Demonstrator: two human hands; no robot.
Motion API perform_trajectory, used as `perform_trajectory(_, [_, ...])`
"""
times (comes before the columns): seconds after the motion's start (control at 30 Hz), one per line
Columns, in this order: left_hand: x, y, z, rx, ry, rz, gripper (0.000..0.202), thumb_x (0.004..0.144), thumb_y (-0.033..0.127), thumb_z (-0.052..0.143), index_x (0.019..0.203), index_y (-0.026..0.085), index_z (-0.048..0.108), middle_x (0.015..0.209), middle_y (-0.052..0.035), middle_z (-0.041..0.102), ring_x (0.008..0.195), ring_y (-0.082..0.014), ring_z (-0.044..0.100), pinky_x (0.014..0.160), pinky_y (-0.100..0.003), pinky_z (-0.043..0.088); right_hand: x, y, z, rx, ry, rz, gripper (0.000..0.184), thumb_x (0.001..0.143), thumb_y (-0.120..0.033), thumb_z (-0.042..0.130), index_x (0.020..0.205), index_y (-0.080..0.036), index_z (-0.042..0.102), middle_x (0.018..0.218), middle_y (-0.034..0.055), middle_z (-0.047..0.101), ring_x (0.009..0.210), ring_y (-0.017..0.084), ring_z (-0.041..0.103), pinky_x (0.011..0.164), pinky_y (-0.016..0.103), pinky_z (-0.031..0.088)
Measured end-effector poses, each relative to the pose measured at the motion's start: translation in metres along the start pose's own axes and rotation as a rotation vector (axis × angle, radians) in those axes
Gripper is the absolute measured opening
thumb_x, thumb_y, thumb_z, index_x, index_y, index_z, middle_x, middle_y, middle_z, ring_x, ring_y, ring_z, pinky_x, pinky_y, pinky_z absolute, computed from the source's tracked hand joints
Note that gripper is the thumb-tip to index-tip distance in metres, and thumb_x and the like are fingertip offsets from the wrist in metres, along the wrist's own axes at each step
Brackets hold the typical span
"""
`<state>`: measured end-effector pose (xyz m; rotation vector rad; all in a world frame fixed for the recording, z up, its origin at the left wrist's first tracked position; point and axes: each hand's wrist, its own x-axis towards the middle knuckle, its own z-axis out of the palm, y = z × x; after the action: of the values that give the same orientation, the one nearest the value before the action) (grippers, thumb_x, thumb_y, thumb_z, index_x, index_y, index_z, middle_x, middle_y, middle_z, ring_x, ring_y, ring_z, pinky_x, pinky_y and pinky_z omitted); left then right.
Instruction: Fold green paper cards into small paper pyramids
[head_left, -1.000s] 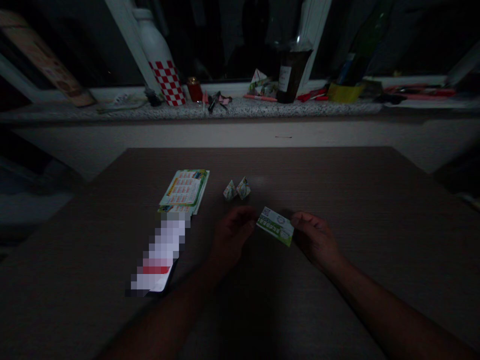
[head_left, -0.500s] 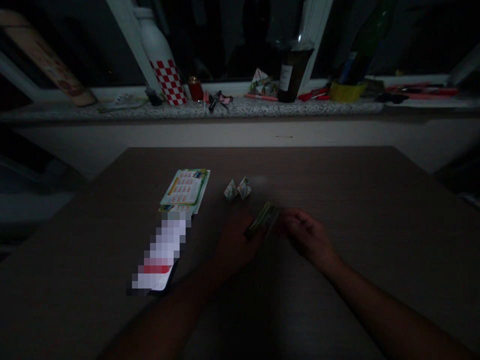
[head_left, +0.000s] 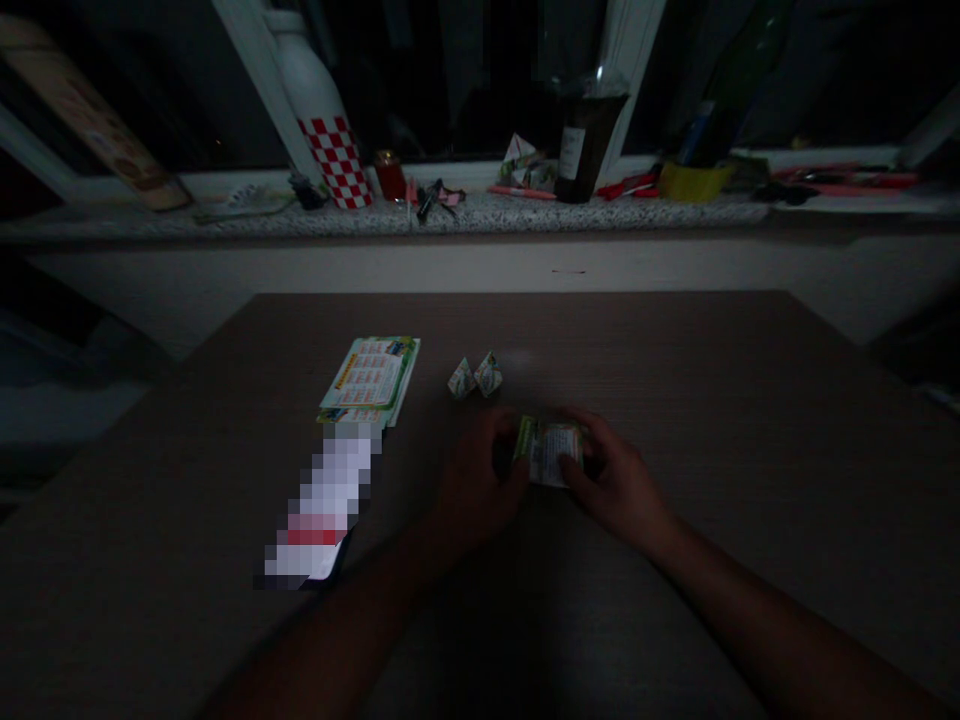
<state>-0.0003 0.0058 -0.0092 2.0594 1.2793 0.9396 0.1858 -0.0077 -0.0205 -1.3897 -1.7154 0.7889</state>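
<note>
Hands (head_left: pixel 480 478) (head_left: pixel 621 488) around dim, illegible card (head_left: pixel 551 448)

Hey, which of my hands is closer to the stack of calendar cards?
Left. Your left hand sits right of the stack and nearer you; your right hand is farther right, at the other end of the held card.

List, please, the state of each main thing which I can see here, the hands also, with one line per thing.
Card: held at both sides; too dark to tell whether folded
Left hand: closed on its left side
Right hand: closed on its right side
Paper pieces: two, folded, side by side
Card stack: flat, edges uneven
Phone: lying flat, screen lit, pixelated
Checkered bottle: standing on the windowsill
</note>
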Motion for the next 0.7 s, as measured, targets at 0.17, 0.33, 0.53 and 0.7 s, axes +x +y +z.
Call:
perform_trajectory(0.17, [0.003,-0.002,-0.013,0.196,-0.123,0.245,0.056,0.073,0.010,0.053,0.127,0.023,0.047,0.144,-0.0097,0.034,0.134,-0.0258,0.029,0.109,-0.046,0.026,0.001,-0.002,-0.008,-0.123,-0.118,-0.025,0.042,0.080,-0.016,0.050,0.121,-0.019,0.052,0.083,0.0032,0.068,0.063,0.016,0.062,0.060,0.028,0.050])
perform_trajectory(0.33, [0.005,-0.002,-0.023,0.320,-0.347,0.382,0.054,0.064,0.009,0.058,0.115,0.024,0.061,0.148,-0.0056,0.032,0.138,-0.0272,0.020,0.112,-0.048,0.019,0.000,-0.004,-0.013,-0.187,-0.187,-0.052,0.034,0.081,-0.016,0.049,0.114,-0.019,0.059,0.089,0.0046,0.070,0.070,0.018,0.065,0.064,0.030,0.050])
perform_trajectory(0.53, [0.008,-0.007,-0.026,0.304,-0.456,0.433,0.041,0.071,0.010,0.058,0.107,0.028,0.067,0.138,-0.0020,0.047,0.133,-0.0226,0.032,0.110,-0.043,0.024,0.004,0.003,-0.014,-0.227,-0.197,-0.137,0.032,0.081,-0.016,0.052,0.112,-0.021,0.060,0.099,0.0048,0.070,0.087,0.020,0.065,0.081,0.035,0.050])
perform_trajectory(0.7, [0.009,-0.009,-0.026,0.301,-0.473,0.424,0.034,0.073,0.012,0.060,0.103,0.025,0.067,0.130,-0.0031,0.055,0.125,-0.0209,0.042,0.110,-0.040,0.024,0.005,0.008,-0.018,-0.452,-0.144,-0.284,0.032,0.080,-0.018,0.058,0.111,-0.019,0.063,0.120,0.0117,0.059,0.111,0.027,0.054,0.095,0.044,0.043])
